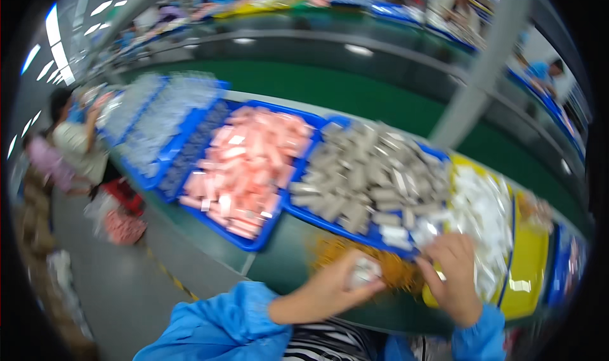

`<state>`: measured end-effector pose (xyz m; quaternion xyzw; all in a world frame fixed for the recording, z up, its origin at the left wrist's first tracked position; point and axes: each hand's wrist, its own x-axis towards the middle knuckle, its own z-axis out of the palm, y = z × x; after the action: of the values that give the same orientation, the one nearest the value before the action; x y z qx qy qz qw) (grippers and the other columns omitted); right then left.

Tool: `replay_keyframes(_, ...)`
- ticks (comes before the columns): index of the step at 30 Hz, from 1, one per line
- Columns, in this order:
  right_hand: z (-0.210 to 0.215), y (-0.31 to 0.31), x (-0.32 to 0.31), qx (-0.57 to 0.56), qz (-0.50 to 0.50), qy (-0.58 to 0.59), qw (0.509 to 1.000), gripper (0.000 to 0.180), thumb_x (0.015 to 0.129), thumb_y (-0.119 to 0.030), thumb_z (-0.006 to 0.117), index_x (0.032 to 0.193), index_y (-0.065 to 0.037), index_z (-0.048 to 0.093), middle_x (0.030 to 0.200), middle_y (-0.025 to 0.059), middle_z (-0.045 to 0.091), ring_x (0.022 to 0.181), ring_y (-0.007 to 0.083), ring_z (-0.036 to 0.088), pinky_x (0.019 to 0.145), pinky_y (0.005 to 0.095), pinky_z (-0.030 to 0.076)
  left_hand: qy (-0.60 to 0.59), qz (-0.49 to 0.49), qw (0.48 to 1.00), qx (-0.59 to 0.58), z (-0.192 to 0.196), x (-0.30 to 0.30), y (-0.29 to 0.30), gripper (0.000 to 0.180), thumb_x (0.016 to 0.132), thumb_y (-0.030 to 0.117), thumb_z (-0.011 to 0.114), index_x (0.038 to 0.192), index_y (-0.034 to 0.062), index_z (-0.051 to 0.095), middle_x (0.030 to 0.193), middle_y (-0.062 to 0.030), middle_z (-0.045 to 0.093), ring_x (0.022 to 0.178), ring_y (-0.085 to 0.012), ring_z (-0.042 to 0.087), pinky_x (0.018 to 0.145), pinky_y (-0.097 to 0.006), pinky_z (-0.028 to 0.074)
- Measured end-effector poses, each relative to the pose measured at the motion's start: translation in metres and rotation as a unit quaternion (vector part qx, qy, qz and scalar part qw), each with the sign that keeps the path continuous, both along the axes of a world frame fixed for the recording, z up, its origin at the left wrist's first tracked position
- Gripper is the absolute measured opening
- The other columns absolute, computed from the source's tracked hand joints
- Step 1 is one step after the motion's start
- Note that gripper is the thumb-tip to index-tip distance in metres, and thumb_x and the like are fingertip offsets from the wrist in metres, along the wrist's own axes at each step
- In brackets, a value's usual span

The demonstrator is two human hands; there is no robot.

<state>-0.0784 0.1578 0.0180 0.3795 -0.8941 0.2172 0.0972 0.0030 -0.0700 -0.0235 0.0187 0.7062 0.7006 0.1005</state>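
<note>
My left hand (336, 288) is closed around a small whitish bundle (365, 271), its end showing between thumb and fingers; its exact kind is blurred. To its right, my right hand (455, 272) reaches over the front corner of the blue tray of grey rolls (355, 170), fingers bent and smeared by motion. Close to those fingertips lie a clear, shiny piece (426, 231) and a few white pieces (394, 235). A loose heap of thin orange-brown bands (327, 250) spreads on the green table behind and between my hands.
Left of the grey rolls stands a blue tray of pink rolls (247, 164); farther left are blue trays of clear plastic pieces (158, 120). To the right sit white pieces (479, 215) and a yellow tray (525, 278). A grey post (479, 75) rises behind. Other people work nearby.
</note>
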Motion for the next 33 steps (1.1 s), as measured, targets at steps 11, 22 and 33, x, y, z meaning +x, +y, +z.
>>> replay_keyframes(11, 0.014, -0.025, 0.052, -0.524, -0.009, -0.395, 0.754, 0.011, 0.099, -0.008, 0.053, 0.106, -0.001, 0.048, 0.089, 0.0101, 0.059, 0.076, 0.0156, 0.056, 0.073, 0.0289, 0.049, 0.174, 0.028, 0.980, 0.089, 0.001, -0.023, 0.033, 0.037, 0.086, 0.008, 0.070, 0.118, 0.0013, 0.053, 0.101, -0.0080, 0.064, 0.090, -0.0192, 0.062, 0.079, -0.031, 0.053)
replay_keyframes(22, 0.029, -0.034, 0.027, -0.108, 0.125, -0.074, 0.983, 0.061, 0.079, -0.016, 0.078, 0.130, 0.000, 0.048, 0.115, 0.0183, 0.065, 0.107, 0.0315, 0.062, 0.103, 0.0458, 0.042, 0.244, -0.158, 0.957, 0.018, 0.009, -0.025, 0.026, 0.021, 0.086, 0.011, 0.064, 0.102, -0.0006, 0.058, 0.086, -0.0150, 0.064, 0.082, -0.0272, 0.066, 0.071, -0.036, 0.052)
replay_keyframes(33, 0.006, 0.012, 0.022, -0.093, 0.122, -0.065, 0.986, 0.036, 0.095, -0.039, 0.057, 0.098, -0.004, 0.060, 0.086, 0.0109, 0.059, 0.083, 0.0266, 0.055, 0.086, 0.0428, 0.039, -0.054, -0.053, 0.973, 0.217, 0.019, -0.039, -0.004, 0.034, 0.093, 0.036, 0.065, 0.101, 0.0061, 0.051, 0.074, 0.0005, 0.055, 0.053, -0.0054, 0.052, 0.044, -0.021, 0.041)
